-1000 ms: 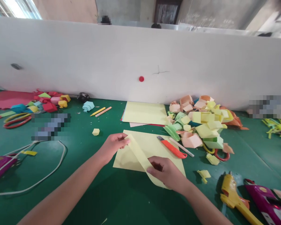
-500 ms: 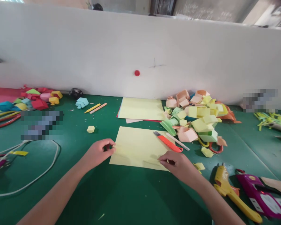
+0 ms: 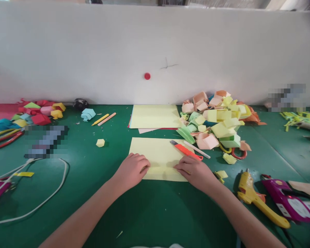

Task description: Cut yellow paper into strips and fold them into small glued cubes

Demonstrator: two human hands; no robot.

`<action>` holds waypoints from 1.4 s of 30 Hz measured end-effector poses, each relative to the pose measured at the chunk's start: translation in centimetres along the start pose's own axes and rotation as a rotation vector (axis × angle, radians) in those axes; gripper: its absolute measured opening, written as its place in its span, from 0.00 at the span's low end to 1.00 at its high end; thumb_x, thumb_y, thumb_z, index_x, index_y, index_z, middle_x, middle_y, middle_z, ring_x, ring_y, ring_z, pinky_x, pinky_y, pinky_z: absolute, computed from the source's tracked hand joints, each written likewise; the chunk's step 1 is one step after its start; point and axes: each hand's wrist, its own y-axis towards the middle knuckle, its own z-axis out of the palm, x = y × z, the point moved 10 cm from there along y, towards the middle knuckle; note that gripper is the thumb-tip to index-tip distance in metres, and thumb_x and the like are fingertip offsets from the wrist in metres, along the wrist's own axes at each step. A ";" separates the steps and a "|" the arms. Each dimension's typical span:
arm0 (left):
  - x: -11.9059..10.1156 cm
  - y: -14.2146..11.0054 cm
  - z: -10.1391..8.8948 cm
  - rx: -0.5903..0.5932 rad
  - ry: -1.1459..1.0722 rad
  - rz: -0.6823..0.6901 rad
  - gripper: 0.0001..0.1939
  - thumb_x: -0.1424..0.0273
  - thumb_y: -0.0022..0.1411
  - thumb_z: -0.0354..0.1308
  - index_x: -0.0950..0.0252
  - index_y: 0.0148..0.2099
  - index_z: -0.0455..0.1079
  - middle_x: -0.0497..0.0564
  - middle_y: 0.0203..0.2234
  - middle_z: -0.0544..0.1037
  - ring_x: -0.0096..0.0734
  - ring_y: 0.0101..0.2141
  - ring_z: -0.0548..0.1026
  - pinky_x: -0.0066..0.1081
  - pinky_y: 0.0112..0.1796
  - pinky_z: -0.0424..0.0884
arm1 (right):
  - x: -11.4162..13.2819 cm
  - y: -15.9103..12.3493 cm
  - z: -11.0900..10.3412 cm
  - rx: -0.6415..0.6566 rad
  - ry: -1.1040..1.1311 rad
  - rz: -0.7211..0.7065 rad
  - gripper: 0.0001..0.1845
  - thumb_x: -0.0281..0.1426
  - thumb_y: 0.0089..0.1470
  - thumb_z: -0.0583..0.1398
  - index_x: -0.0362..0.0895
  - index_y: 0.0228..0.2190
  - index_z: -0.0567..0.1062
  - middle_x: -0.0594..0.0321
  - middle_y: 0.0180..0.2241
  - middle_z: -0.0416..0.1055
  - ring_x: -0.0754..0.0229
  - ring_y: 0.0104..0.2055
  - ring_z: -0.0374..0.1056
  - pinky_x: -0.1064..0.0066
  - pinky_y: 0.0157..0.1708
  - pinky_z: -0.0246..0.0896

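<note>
A sheet of pale yellow paper (image 3: 155,148) lies flat on the green table in front of me. Over its left part is my left hand (image 3: 134,168), knuckles up, with thumb and fingers pinched. My right hand (image 3: 192,167) pinches in the same way over the right part. Between the fingertips runs a slightly lighter yellow band of paper; whether it is a separate strip or part of the sheet I cannot tell. An orange utility knife (image 3: 187,151) rests on the sheet's upper right, just beyond my right hand, with a pale stick (image 3: 197,150) alongside.
Behind lies a stack of coloured paper (image 3: 155,116). Folded paper pieces (image 3: 214,120) heap up at right, near a yellow glue gun (image 3: 260,203) and a purple device (image 3: 286,199). At left are a pixelated object (image 3: 46,141), a white cable (image 3: 64,172) and more paper shapes (image 3: 41,115).
My left hand has moved right, from the sheet's left edge onto the paper, closer to my right hand. The right hand stays nearly in place. The view has tilted down slightly.
</note>
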 end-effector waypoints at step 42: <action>4.7 -8.1 -1.9 -0.184 0.174 0.283 0.16 0.73 0.72 0.53 0.56 0.55 0.76 0.54 0.52 0.78 0.42 0.50 0.73 0.44 0.49 0.71 | -1.6 -5.8 0.1 -0.018 -0.473 -0.208 0.39 0.12 0.53 0.50 0.52 0.61 0.70 0.63 0.61 0.71 0.49 0.59 0.64 0.52 0.54 0.62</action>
